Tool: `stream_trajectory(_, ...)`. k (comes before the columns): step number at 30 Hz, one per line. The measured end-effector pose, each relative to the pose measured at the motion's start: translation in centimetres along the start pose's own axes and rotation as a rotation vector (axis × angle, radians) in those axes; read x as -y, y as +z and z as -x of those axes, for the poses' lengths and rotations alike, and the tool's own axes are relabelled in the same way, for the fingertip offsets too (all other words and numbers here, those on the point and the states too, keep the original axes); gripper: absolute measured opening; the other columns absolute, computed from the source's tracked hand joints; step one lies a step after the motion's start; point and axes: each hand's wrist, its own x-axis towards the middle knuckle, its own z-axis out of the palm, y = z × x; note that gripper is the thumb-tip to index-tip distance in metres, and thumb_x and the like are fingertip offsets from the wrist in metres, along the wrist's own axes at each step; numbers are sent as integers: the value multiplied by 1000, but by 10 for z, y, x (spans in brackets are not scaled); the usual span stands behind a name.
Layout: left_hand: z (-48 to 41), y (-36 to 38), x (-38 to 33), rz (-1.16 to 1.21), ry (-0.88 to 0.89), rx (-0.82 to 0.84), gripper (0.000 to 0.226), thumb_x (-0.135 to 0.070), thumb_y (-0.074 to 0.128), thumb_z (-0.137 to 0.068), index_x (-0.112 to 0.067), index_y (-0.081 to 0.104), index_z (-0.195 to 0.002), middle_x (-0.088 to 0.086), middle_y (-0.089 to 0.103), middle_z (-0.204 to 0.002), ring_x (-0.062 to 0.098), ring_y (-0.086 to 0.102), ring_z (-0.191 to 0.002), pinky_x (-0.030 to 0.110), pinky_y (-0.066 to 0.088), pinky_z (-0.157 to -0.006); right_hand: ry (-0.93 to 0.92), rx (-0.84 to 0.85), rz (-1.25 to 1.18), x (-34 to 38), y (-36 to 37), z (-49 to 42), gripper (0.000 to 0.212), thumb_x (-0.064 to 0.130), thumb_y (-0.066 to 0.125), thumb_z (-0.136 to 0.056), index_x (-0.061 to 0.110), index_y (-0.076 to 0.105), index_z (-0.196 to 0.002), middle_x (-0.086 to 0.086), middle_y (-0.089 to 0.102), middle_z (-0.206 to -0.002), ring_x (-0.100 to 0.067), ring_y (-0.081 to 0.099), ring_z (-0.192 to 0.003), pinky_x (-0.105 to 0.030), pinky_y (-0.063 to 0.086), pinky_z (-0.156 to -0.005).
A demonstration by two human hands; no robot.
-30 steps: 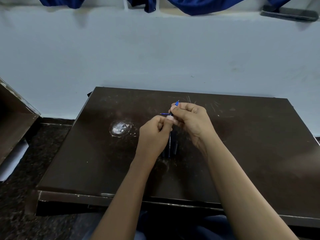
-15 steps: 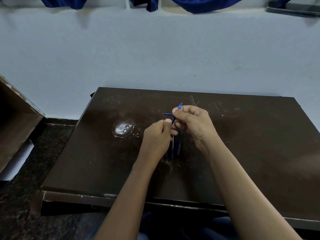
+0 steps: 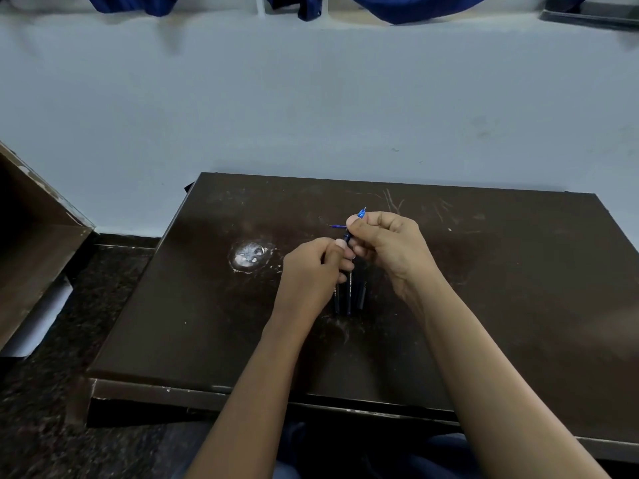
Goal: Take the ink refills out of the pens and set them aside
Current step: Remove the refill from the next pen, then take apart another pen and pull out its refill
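Both hands meet above the middle of a dark brown bench (image 3: 484,305) that stands against a pale blue wall (image 3: 311,98). The right hand (image 3: 387,247) is curled, thumb and fingers pinching a blue pen (image 3: 347,235) near its tip end; the blue tip pokes out above the thumb, tilted up and to the right. The left hand (image 3: 313,271) is closed too, its thumb and forefinger gripping the lower part of the same pen just below the right hand's grip, so the 2 hands touch around it. Whether the pen's parts have come apart cannot be told, since the fingers cover the joint.

A thin blue refill (image 3: 337,226) lies on the bench just left of the right thumb, pointing sideways. Below the hands, 3 dark pens (image 3: 349,295) lie side by side on the bench, running toward the person, their upper ends hidden under the left hand.

A whitish round stain (image 3: 249,257) marks the bench left of the hands. Scratches show on the far part of the top. Blue cloth (image 3: 415,8) hangs along the top of the wall, and a wooden board (image 3: 34,236) leans at the left edge over a dark speckled floor (image 3: 52,426)
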Motion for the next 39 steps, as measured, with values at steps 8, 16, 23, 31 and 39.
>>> stream_trajectory(8,-3,-1,4,16,-41,113,37,-34,41,-98,-36,65,-69,-11,55,-64,6,44,-56,29,36,-60,70,255,-183,6,-4,2,24,4,45,-98,12,67,-103,-8,70,-109,-14,67,-86,-22,56,-75)
stream_trajectory(16,-2,-5,4,-132,64,64,33,-23,45,-98,-28,63,-70,-12,58,-62,-6,47,-47,16,35,-56,69,76,-15,4,-8,2,10,20,72,-81,12,74,-86,2,71,-77,-1,65,-65,-20,47,-69)
stream_trajectory(23,-3,-7,6,-273,97,-8,30,-23,45,-98,-22,63,-74,-9,60,-64,-3,50,-52,3,38,-54,90,19,18,-6,-3,0,18,24,75,-79,9,73,-90,2,71,-75,-3,67,-70,-17,48,-61)
stream_trajectory(31,-2,-10,9,-286,-7,-69,26,-18,44,-96,-16,66,-83,-2,65,-78,1,51,-60,-1,37,-54,60,54,1038,-44,-17,-8,29,11,61,-86,20,67,-113,-3,67,-105,-20,63,-99,-27,49,-85)
stream_trajectory(39,1,-8,8,-344,-12,-29,27,-22,44,-97,-14,68,-87,-3,65,-75,1,52,-60,8,38,-52,120,138,1207,-62,-14,-8,19,19,59,-89,14,62,-107,-8,62,-112,-25,62,-99,-31,50,-79)
